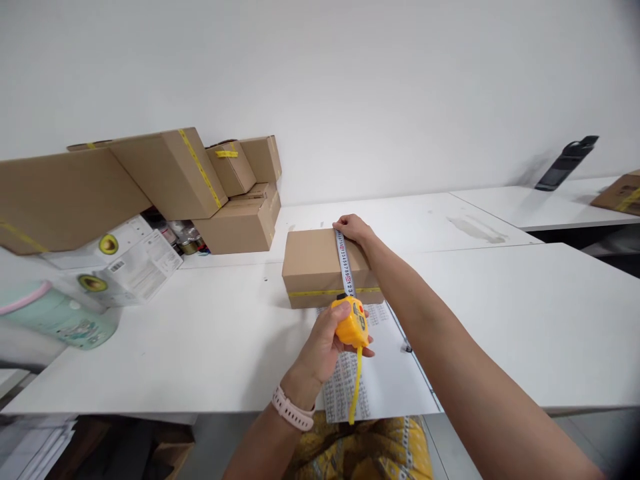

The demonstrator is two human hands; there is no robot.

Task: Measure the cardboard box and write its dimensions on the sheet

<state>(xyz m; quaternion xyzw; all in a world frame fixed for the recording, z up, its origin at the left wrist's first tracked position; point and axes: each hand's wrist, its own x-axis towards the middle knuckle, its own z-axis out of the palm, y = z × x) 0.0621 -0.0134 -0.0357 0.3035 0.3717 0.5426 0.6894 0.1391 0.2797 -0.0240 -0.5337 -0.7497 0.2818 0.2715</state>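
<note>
My left hand (pixel 320 350), with a pink band at the wrist, is wrapped round a yellow tape measure (pixel 353 323) in front of a closed cardboard box (pixel 311 257). The silver blade (pixel 343 260) runs from the case up the box's front and across its top. At the far top edge, my right hand (pixel 353 227) pinches the blade's end against the box. A yellow strap hangs from the case. Along the box's front face goes a yellow tape strip (pixel 313 293). Under the case lies a printed sheet (pixel 395 373).
Several cardboard boxes (pixel 235 227) are stacked at the left, beside a white avocado-printed box (pixel 145 260) and a mint-green tumbler (pixel 70 313). A black bottle (pixel 567 162) and another cardboard box (pixel 617 193) stand far right. The white table's (pixel 200 353) front edge is near my lap.
</note>
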